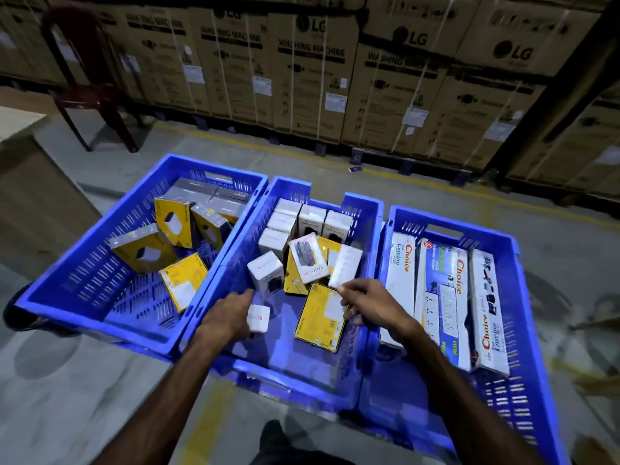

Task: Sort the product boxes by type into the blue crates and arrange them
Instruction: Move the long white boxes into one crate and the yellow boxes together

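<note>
Three blue crates stand side by side on the floor. The left crate [84,273] holds several yellow boxes [144,250] and grey ones. The middle crate [365,226] has white boxes [312,221] in rows at its far end and loose white and yellow boxes nearer me. The right crate [516,273] holds three long white boxes [439,297] laid lengthwise. My left hand [231,317] is inside the middle crate, closed on a small white box [257,318]. My right hand [365,303] hovers over a yellow box [322,317], fingers curled, its hold unclear.
Stacked brown washing-machine cartons [312,72] line the far wall behind a yellow floor line. A dark red plastic chair [90,82] stands at the back left. A light wooden surface [20,122] sits at the left edge. My shoe [275,434] is below the crates.
</note>
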### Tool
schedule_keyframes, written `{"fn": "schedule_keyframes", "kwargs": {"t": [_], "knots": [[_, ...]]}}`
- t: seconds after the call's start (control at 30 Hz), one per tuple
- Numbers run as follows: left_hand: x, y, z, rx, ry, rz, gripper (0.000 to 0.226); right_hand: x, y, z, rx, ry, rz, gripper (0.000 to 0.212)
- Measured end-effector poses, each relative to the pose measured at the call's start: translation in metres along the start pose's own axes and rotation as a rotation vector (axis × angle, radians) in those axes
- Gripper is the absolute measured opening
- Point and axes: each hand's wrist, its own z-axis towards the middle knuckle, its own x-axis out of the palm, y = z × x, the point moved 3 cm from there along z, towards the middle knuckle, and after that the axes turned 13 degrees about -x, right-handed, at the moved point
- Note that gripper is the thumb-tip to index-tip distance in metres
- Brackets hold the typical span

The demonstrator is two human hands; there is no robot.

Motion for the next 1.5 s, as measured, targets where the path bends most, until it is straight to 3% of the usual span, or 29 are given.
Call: {"fn": "schedule_keyframes", "kwargs": {"t": [0.1,0.2,0.3,0.4,0.5,0.67,0.73,0.83,0.97,1.07,1.13,1.2,1.3,1.4,1.5], "knots": [[-0.011,-0.008,-0.006,0.034,-0.016,0.029,0.093,0.001,-0.003,-0.002,-0.032,-0.022,-0.02,0.012],[-0.024,-0.017,-0.013,0.078,-0.003,0.099,0.093,0.001,-0.002,-0.004,-0.033,-0.046,-0.022,0.016],[-0.039,-0.034,-0.021,0.111,-0.138,0.081,0.074,0.0,-0.004,-0.005,-0.01,-0.093,0.023,0.02],[-0.041,-0.064,-0.027,0.158,-0.274,-0.09,0.055,-0.001,-0.012,-0.006,0.005,-0.164,0.077,0.013],[-0.009,-0.099,-0.008,0.133,-0.08,-0.367,0.062,0.001,-0.017,-0.007,0.006,-0.226,0.077,0.013],[0.095,-0.121,0.071,-0.146,0.346,-0.79,0.073,0.004,-0.015,-0.012,-0.006,-0.273,0.081,0.016],[0.103,-0.119,0.079,-0.183,0.436,-0.88,0.073,0.005,-0.015,-0.014,-0.003,-0.289,0.088,0.013],[0.103,-0.115,0.087,-0.194,0.515,-0.932,0.045,0.006,-0.014,-0.014,0.005,-0.311,0.095,0.011],[0.055,-0.11,0.041,-0.175,0.551,-1.001,0.033,0.01,-0.01,-0.017,-0.059,-0.33,0.013,0.01],[0.038,-0.097,0.022,-0.211,0.65,-1.149,0.022,0.015,-0.003,-0.024,-0.29,-0.359,-0.325,0.04],[0.03,-0.085,0.016,-0.23,0.711,-1.261,0.011,0.027,0.001,-0.029,-0.472,-0.257,-0.654,0.072],[0.022,-0.074,0.011,-0.243,0.757,-1.345,0.011,0.042,0.003,-0.029,-0.54,-0.106,-0.93,0.096],[0.01,-0.061,0.003,-0.228,0.863,-1.441,0.02,0.06,0.001,-0.023,-0.505,-0.009,-1.079,0.097],[-0.003,-0.047,0.003,-0.17,0.736,-1.312,0.037,0.064,0.008,-0.021,-0.548,-0.111,-1.066,0.062],[-0.026,-0.036,0.026,-0.067,0.277,-1.044,0.055,0.061,0.013,-0.019,-0.495,-0.141,-0.966,0.049]]}}
